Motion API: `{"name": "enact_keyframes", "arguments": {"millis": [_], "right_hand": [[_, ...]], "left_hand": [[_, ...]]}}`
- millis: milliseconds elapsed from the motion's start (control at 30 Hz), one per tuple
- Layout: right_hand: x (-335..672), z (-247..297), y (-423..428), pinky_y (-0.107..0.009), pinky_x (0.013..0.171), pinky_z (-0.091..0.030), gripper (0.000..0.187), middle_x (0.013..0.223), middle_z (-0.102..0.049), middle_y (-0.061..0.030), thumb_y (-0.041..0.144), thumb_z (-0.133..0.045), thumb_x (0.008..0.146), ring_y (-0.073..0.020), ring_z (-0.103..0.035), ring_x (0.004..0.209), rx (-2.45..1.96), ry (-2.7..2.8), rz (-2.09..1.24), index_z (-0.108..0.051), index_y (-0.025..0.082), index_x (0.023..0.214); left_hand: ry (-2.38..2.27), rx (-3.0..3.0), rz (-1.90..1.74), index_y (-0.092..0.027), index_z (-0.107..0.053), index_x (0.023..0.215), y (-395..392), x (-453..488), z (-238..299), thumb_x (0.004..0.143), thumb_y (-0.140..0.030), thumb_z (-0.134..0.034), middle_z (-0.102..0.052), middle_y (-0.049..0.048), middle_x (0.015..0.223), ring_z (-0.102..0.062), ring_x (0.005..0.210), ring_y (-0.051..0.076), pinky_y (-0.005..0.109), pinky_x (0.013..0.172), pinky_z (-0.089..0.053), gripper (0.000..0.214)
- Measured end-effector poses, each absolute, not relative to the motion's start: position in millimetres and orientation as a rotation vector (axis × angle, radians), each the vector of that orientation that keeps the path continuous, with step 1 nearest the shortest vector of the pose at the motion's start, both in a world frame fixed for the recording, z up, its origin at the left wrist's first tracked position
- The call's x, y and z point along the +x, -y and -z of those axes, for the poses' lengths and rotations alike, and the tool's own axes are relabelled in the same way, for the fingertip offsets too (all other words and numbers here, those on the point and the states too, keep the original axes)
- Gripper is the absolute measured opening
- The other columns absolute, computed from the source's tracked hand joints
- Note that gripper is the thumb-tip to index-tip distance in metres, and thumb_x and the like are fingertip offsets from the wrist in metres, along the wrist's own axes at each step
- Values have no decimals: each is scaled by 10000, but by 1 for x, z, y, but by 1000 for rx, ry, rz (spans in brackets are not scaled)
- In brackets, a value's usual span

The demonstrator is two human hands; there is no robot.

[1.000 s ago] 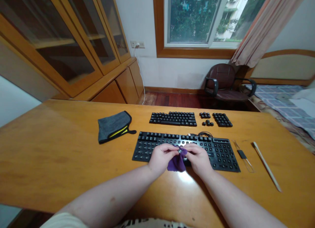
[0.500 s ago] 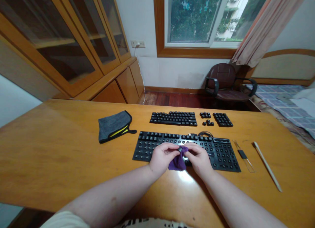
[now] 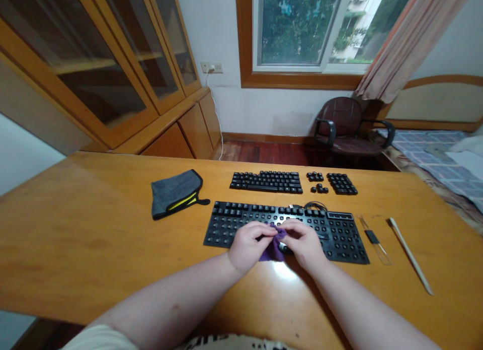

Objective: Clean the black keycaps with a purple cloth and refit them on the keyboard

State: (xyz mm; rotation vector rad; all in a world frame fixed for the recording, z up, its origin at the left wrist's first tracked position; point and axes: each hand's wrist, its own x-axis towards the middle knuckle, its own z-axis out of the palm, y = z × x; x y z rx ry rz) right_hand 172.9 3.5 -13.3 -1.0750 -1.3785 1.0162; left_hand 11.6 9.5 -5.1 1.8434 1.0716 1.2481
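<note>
Above the front edge of the black keyboard (image 3: 230,224), my left hand (image 3: 249,245) and my right hand (image 3: 304,244) meet, fingertips almost together. Both pinch a small purple cloth (image 3: 272,250), whose loose part hangs below the fingers. My left fingertips press on a small dark piece that looks like a keycap; cloth and fingers now cover it. Most of the keyboard's keys are off, showing bare switches, while the upper-left part keeps its caps. Behind it lie the removed main keycaps (image 3: 266,182), a small keycap group (image 3: 315,177) and the number-pad keycaps (image 3: 341,184).
A folded grey cloth (image 3: 175,191) with yellow lining lies left of the keyboard. To the right are a wire keycap puller (image 3: 372,237) and a thin pale brush (image 3: 411,257). The coiled cable (image 3: 316,205) sits behind the keyboard. Beyond the wooden table stands a chair (image 3: 341,126).
The purple cloth has been folded over the small dark piece, which showed between my left fingertips before. My hands have shifted only slightly.
</note>
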Motion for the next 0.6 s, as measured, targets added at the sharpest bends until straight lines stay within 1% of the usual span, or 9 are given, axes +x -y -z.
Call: {"name": "enact_keyframes", "arguments": {"millis": [133, 233, 367, 500, 567, 600], "right_hand": [[175, 11, -4, -298, 649, -489, 52, 691, -634, -38, 249, -672, 685, -174, -596, 696, -1100, 1400, -1034, -699, 206, 694], [176, 9, -4, -296, 648, -485, 140, 670, -625, -43, 278, -624, 735, -170, -592, 675, -1106, 1422, -1045, -687, 191, 645], [177, 8, -4, -292, 635, -474, 179, 680, -609, -39, 269, -602, 753, -165, -584, 658, -1102, 1419, -1054, -675, 187, 611], [175, 9, -3, -309, 678, -474, 138, 703, -614, -43, 284, -616, 739, -175, -585, 702, -1101, 1400, -1051, -673, 194, 651], [172, 10, -2, -307, 667, -480, 88, 722, -617, -41, 286, -670, 685, -177, -589, 706, -1072, 1358, -1082, -667, 198, 677], [171, 10, -2, -300, 649, -483, 96, 727, -615, -37, 281, -701, 649, -175, -589, 699, -1056, 1329, -1106, -662, 199, 684]], "left_hand": [[-1097, 1828, -1261, -212, -709, 730, -8, 12, 4, 689, -136, -645, -694, 27, 746, -640, 720, 140, 270, 726, -540, 106], [-1125, 1789, -1250, -214, -711, 725, -8, 13, 1, 675, -138, -657, -694, 27, 745, -640, 709, 144, 274, 720, -539, 106], [-1168, 1738, -1209, -217, -714, 738, -8, 13, 0, 654, -148, -680, -695, 32, 761, -639, 729, 156, 287, 738, -531, 114], [-1168, 1719, -1214, -223, -714, 736, -9, 12, 1, 653, -157, -681, -696, 33, 772, -639, 747, 165, 297, 749, -526, 111], [-1149, 1727, -1220, -223, -713, 748, -8, 11, 1, 664, -143, -667, -696, 33, 775, -639, 748, 162, 295, 748, -526, 125], [-1136, 1734, -1223, -222, -712, 750, -8, 11, 0, 672, -136, -658, -696, 34, 773, -639, 745, 159, 293, 746, -526, 128]]}}
